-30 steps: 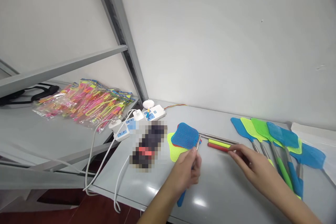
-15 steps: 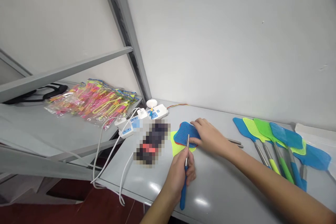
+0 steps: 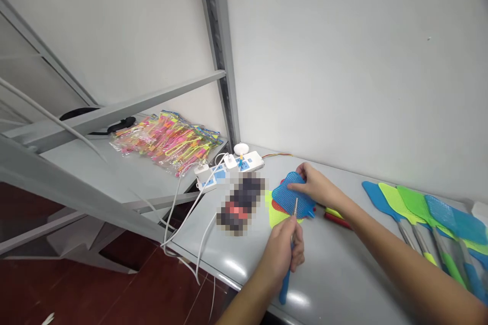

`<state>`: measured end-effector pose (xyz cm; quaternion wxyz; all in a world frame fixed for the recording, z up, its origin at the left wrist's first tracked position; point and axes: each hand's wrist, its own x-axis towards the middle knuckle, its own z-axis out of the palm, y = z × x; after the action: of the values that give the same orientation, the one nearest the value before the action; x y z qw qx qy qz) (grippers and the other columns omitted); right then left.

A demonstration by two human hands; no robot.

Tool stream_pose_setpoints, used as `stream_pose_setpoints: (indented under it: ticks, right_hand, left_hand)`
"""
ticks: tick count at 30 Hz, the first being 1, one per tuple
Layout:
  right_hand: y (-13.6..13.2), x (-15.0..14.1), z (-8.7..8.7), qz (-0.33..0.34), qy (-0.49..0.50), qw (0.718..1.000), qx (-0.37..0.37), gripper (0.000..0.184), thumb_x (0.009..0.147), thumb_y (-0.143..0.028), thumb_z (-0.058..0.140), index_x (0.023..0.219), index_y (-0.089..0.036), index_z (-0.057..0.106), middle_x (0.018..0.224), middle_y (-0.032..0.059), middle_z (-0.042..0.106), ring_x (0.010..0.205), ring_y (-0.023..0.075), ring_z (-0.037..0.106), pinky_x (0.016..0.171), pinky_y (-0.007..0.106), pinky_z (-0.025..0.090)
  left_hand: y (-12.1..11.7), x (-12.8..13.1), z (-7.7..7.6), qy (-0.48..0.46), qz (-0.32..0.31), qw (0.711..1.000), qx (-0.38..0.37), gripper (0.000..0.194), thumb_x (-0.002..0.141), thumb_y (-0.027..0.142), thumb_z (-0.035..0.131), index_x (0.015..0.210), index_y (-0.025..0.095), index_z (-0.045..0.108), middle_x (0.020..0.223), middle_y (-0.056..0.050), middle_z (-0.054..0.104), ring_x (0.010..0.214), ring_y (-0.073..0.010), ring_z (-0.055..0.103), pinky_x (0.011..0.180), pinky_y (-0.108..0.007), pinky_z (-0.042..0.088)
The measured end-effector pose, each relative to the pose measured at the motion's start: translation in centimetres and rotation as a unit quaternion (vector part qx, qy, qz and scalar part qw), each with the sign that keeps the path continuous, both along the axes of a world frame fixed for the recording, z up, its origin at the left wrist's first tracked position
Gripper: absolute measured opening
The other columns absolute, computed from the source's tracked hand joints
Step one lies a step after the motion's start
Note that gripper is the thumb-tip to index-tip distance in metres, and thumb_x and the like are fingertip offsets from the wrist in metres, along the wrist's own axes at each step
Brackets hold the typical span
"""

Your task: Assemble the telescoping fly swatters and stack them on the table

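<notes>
My left hand (image 3: 284, 250) is closed around a slim metal rod with a blue grip (image 3: 285, 287), its bare metal tip pointing up and away. In my right hand (image 3: 320, 186), a blue fly swatter head (image 3: 290, 199) is pinched between thumb and fingers. The head is tilted, and its short stub points to the lower right. The rod's tip overlaps the blue mesh in view; whether they touch I cannot tell. Beneath lie a red swatter head (image 3: 279, 207) and a yellow-green swatter head (image 3: 273, 218), both partly covered. Red and yellow handles (image 3: 337, 219) lie under my right forearm.
Several blue, yellow and green fly swatters (image 3: 415, 208) are fanned out on the right of the grey table (image 3: 328, 274). White power strips (image 3: 251, 161) with plugs and cables (image 3: 202, 244) stand at the back left, beside a blurred-out object (image 3: 244, 203). Bagged colourful items (image 3: 168, 139) cover the neighbouring shelf.
My right hand has raised and turned the blue swatter head off the pile, so more red shows below and its stub is visible. The camera view has swung left.
</notes>
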<state>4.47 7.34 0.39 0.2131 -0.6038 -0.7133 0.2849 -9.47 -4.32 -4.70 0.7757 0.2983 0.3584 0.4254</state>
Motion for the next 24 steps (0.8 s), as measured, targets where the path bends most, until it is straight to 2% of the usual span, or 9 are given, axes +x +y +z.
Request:
stream_pose_setpoints:
  ticks: [2, 5, 8, 12, 14, 18, 24]
  right_hand:
    - [-0.7, 0.6, 1.3, -0.006, 0.043, 0.999, -0.021, 0.031, 0.082, -0.047, 0.060, 0.096, -0.020, 0.053, 0.081, 0.0030, 0.063, 0.067, 0.0183, 0.058, 0.055, 0.029, 0.045]
    - [-1.9, 1.9, 2.9, -0.064, 0.162, 0.985, -0.021, 0.032, 0.086, -0.049, 0.054, 0.101, -0.020, 0.056, 0.083, 0.0033, 0.065, 0.069, 0.0186, 0.061, 0.055, 0.029, 0.048]
    - [-3.3, 3.5, 3.4, -0.158, 0.303, 0.940, 0.022, 0.036, 0.082, -0.050, 0.061, 0.104, -0.021, 0.063, 0.085, 0.0033, 0.066, 0.072, 0.0194, 0.061, 0.056, 0.028, 0.050]
    - [-5.7, 5.2, 2.7, -0.240, 0.397, 0.884, 0.054, 0.041, 0.080, -0.051, 0.064, 0.112, -0.025, 0.067, 0.092, 0.0045, 0.067, 0.070, 0.0202, 0.062, 0.053, 0.029, 0.050]
    - [-7.0, 5.5, 2.2, -0.263, 0.408, 0.870, 0.083, 0.043, 0.081, -0.052, 0.062, 0.115, -0.026, 0.067, 0.095, 0.0050, 0.068, 0.072, 0.0210, 0.063, 0.056, 0.031, 0.051]
    - [-9.5, 5.2, 1.4, -0.294, 0.369, 0.862, 0.183, 0.040, 0.086, -0.051, 0.059, 0.114, -0.024, 0.066, 0.102, 0.0058, 0.067, 0.086, 0.0212, 0.063, 0.069, 0.031, 0.051]
    - [-11.4, 5.1, 0.9, -0.332, 0.366, 0.838, 0.232, 0.038, 0.089, -0.050, 0.054, 0.115, -0.024, 0.063, 0.094, 0.0040, 0.066, 0.075, 0.0176, 0.058, 0.064, 0.029, 0.047]
  left_hand:
    - [0.0, 0.0, 0.0, -0.001, -0.001, 1.000, 0.004, 0.039, 0.089, 0.055, 0.046, 0.071, 0.021, 0.043, 0.040, 0.011, 0.034, 0.028, -0.0054, 0.025, 0.041, -0.022, 0.023]
    - [0.0, -0.1, 0.0, 0.002, -0.006, 1.000, 0.014, 0.038, 0.089, 0.054, 0.046, 0.071, 0.020, 0.043, 0.041, 0.011, 0.034, 0.028, -0.0051, 0.024, 0.041, -0.022, 0.023]
    - [-0.2, 0.0, -0.1, 0.009, -0.012, 1.000, 0.021, 0.038, 0.090, 0.054, 0.044, 0.072, 0.020, 0.043, 0.041, 0.010, 0.034, 0.028, -0.0052, 0.024, 0.040, -0.022, 0.023]
    - [-0.5, -0.1, -0.1, 0.047, -0.044, 0.997, 0.043, 0.036, 0.094, 0.051, 0.039, 0.077, 0.020, 0.045, 0.045, 0.009, 0.037, 0.031, -0.0053, 0.024, 0.038, -0.020, 0.021]
    - [-0.6, -0.2, 0.2, 0.082, -0.071, 0.991, 0.077, 0.035, 0.095, 0.052, 0.038, 0.083, 0.020, 0.048, 0.049, 0.008, 0.040, 0.035, -0.0065, 0.026, 0.036, -0.019, 0.020]
    - [-1.0, -0.3, 1.1, 0.135, -0.129, 0.973, 0.136, 0.038, 0.096, 0.054, 0.036, 0.096, 0.019, 0.051, 0.054, 0.006, 0.044, 0.041, -0.0084, 0.031, 0.034, -0.017, 0.019]
    - [-1.4, -0.3, 1.6, 0.147, -0.190, 0.954, 0.179, 0.038, 0.099, 0.050, 0.033, 0.103, 0.018, 0.053, 0.059, 0.006, 0.047, 0.040, -0.0056, 0.027, 0.039, -0.017, 0.021]
